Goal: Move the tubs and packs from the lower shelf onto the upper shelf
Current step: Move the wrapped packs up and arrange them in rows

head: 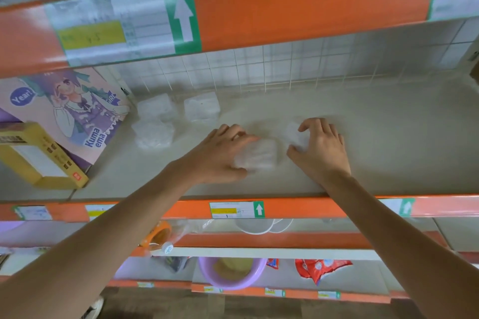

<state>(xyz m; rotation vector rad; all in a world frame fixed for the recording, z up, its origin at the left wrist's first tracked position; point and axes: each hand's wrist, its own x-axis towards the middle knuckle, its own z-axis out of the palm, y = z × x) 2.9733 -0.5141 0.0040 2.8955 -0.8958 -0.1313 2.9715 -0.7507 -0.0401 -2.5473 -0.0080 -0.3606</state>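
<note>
Both hands are over the beige shelf (363, 142) in front of me. My left hand (220, 155) grips a clear plastic tub (259, 156) that sits on the shelf, fingers curled over its top. My right hand (321, 147) grips a second clear tub (295, 134) just right of the first, thumb at its near side. Three more clear tubs stand further back on the left: one (156, 109) near the wire grid, one (201, 109) beside it, and one (153, 134) in front of them.
A picture box (75, 111) with a cartoon figure and a yellow box (39, 155) lie at the shelf's left. An orange shelf edge (298, 2) hangs overhead. Below are white bowls (255, 226), a purple basin (230, 274) and red packs (318, 268).
</note>
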